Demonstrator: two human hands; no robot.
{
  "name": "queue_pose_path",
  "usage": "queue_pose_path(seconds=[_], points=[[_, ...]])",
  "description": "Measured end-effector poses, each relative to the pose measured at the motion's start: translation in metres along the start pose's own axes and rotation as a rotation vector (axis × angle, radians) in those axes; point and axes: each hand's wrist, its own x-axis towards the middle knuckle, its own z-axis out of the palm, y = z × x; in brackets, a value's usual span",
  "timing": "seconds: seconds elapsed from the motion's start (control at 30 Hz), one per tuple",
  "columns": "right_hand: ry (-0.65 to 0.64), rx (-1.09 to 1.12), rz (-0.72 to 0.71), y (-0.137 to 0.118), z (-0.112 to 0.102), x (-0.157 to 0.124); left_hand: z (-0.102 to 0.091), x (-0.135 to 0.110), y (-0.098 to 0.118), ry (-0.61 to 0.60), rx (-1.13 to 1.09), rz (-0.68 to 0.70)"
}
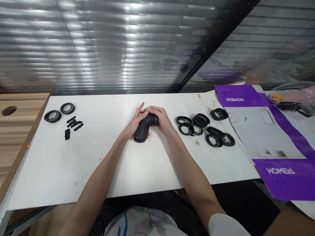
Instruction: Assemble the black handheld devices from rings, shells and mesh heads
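- Here are the left hand [133, 126] and right hand [162, 118], both closed around 1 matte-black, bent, elbow-shaped housing [141, 131], at the middle of the table.
- Left fingers wrap the longer limb, thumb along the top, index finger lifted clear; right fingers curl over the bend and the short end, their undersides hidden.
- That housing reads as rounded, grained, probably moulded plastic, with a ribbed-looking round end.
- How far along? The housing looks like 1 joined body; whether anything is unfinished inside the grip, I can't tell.
- Out to the right, a loose cluster of glossy black rings [186, 129], some overlapping, none fitted to the housing.
- Far left, 2 thick black notched rings [52, 116] and a scatter of slim black strips [73, 123], also unattached.
- Beneath it all, a smooth white tabletop [81, 164]; at its right, flat purple-and-white printed cardboard [283, 183].
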Motion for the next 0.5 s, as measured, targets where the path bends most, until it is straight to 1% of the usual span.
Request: queue_pose_path(seconds=[0.1, 0.17, 0.27, 0.4, 0.5], points=[[-0.025, 0.052, 0.056, 0.002, -0.004, 0.002, 0.000, 0.000, -0.001, -0.004, 0.040, -0.014], [-0.033, 0.082, 0.118, 0.003, -0.004, 0.003, 0.001, -0.001, -0.001, 0.000, 0.057, -0.016], [-0.011, 0.120, 0.206, 0.006, -0.001, 0.004, 0.004, -0.002, -0.001, 0.014, 0.067, -0.001], [0.072, 0.126, 0.186, 0.015, 0.005, 0.007, 0.005, -0.003, -0.001, 0.045, 0.034, 0.012], [0.125, 0.072, 0.139, 0.021, 0.008, 0.011, 0.003, -0.001, -0.002, 0.030, -0.013, 0.014]])
